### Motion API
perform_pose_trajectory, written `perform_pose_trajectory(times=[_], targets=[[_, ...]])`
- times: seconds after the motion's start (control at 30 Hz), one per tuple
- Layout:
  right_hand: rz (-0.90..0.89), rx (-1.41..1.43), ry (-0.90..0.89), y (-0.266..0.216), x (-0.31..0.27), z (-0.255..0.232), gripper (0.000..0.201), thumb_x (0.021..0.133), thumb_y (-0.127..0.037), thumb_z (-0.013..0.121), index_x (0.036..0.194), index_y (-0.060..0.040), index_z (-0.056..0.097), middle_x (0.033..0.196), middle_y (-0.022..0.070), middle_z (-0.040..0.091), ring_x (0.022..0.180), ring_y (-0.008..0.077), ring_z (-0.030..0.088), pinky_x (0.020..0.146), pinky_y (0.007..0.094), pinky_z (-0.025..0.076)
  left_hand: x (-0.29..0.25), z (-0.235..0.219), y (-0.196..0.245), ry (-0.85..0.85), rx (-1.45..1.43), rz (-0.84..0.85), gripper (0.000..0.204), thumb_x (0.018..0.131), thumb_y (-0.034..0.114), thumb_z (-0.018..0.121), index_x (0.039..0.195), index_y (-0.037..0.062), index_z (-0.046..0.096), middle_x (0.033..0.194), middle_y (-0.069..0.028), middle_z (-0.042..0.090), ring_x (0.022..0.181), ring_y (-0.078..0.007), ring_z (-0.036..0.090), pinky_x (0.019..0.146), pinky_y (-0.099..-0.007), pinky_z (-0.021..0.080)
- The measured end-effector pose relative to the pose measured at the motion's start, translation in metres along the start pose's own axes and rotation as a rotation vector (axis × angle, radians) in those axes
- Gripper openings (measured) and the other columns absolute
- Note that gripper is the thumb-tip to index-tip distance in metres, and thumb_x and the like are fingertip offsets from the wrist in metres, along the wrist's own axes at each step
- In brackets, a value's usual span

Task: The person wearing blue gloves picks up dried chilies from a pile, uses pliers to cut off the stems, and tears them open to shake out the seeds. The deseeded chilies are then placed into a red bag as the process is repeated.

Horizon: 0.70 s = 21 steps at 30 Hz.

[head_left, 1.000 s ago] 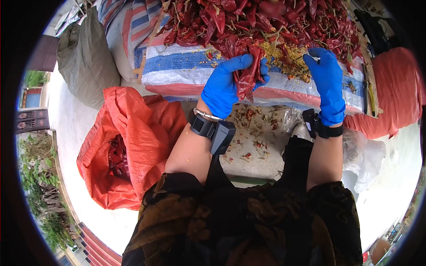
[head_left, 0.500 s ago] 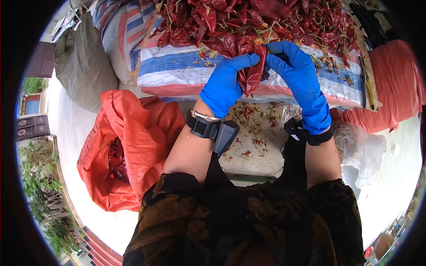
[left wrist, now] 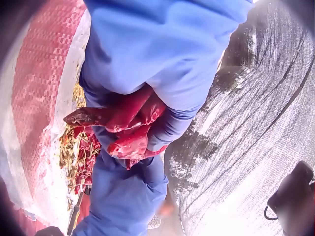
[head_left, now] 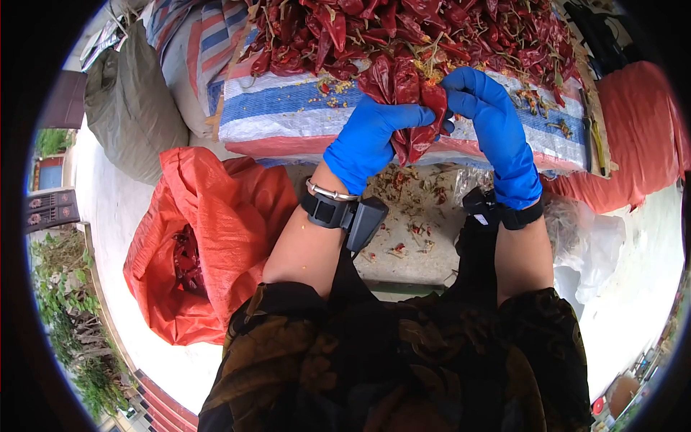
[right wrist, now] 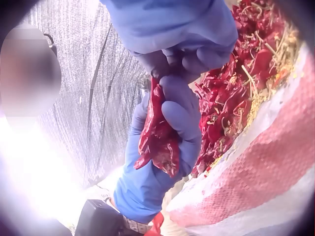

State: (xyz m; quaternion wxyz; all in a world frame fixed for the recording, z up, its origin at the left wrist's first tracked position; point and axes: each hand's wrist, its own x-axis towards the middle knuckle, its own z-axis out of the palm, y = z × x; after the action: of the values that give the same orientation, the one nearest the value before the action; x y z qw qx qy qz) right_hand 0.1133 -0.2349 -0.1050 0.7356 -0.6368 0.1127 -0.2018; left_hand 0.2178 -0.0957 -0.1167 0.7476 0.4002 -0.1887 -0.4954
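In the head view, my blue-gloved left hand [head_left: 367, 144] holds a small bunch of dried red chili peppers [head_left: 432, 101] in front of the heap, the thumb laid across them. My right hand [head_left: 493, 126], also in a blue glove, is at the upper end of the rightmost pepper. From the right wrist view, its bent fingertips pinch the narrow end of a chili [right wrist: 156, 132], while the left fingers [right wrist: 182, 118] wrap the bunch from behind. Wrinkled chili ends [left wrist: 130, 118] poke out of the left fist in the left wrist view.
A heap of dried chilies [head_left: 417, 29] covers the back of a striped woven sheet [head_left: 281, 101], with yellow seeds along its edge. An orange-red sack [head_left: 223, 209] holding chilies gapes at left. Behind it stands a grey-green sack [head_left: 137, 108]; a red sack [head_left: 640, 137] lies at right.
My right hand has come in from the right, fingers spread before, to the upper end of the peppers. The left hand keeps its hold, and its peppers now fan out wider.
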Motion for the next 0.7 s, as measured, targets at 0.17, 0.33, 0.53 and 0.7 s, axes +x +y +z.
perform_pose_trajectory(times=[0.17,0.33,0.53,0.7], targets=[[0.02,0.157,-0.052,0.005,0.002,-0.005,0.015,0.079,-0.008,0.053,0.092,-0.0012,0.055,0.081,0.0043,0.057,0.073,0.0138,0.056,0.068,0.0245,0.044,-0.002,-0.003,0.002,-0.051,-0.179,-0.066,0.028,0.075,0.006,0.054,0.101,-0.004,0.055,0.087,-0.013,0.062,0.079,-0.0228,0.062,0.073,-0.0322,0.051],[0.104,0.315,-0.035,0.002,0.0,0.004,0.013,0.081,-0.012,0.054,0.089,-0.0026,0.056,0.081,0.0031,0.057,0.073,0.0121,0.056,0.069,0.0217,0.044,-0.001,-0.01,0.001,0.003,-0.244,-0.156,0.028,0.075,0.01,0.053,0.099,-0.003,0.056,0.088,-0.0138,0.062,0.076,-0.0234,0.061,0.07,-0.0359,0.051],[-0.004,0.076,0.037,-0.009,0.0,0.019,0.015,0.083,-0.009,0.056,0.097,-0.0026,0.058,0.082,0.0026,0.06,0.074,0.0097,0.055,0.071,0.0214,0.044,-0.003,-0.01,0.003,0.007,-0.266,-0.143,0.029,0.075,0.012,0.053,0.099,-0.004,0.056,0.082,-0.0129,0.062,0.072,-0.023,0.061,0.068,-0.0325,0.051],[-0.028,0.056,-0.037,0.0,-0.001,0.007,0.015,0.083,-0.008,0.056,0.096,-0.0028,0.059,0.084,0.0018,0.061,0.075,0.009,0.054,0.07,0.0213,0.043,-0.004,-0.012,0.004,-0.062,-0.242,-0.164,0.025,0.076,0.011,0.053,0.096,-0.0044,0.057,0.081,-0.0127,0.062,0.074,-0.0224,0.061,0.068,-0.0326,0.051]])
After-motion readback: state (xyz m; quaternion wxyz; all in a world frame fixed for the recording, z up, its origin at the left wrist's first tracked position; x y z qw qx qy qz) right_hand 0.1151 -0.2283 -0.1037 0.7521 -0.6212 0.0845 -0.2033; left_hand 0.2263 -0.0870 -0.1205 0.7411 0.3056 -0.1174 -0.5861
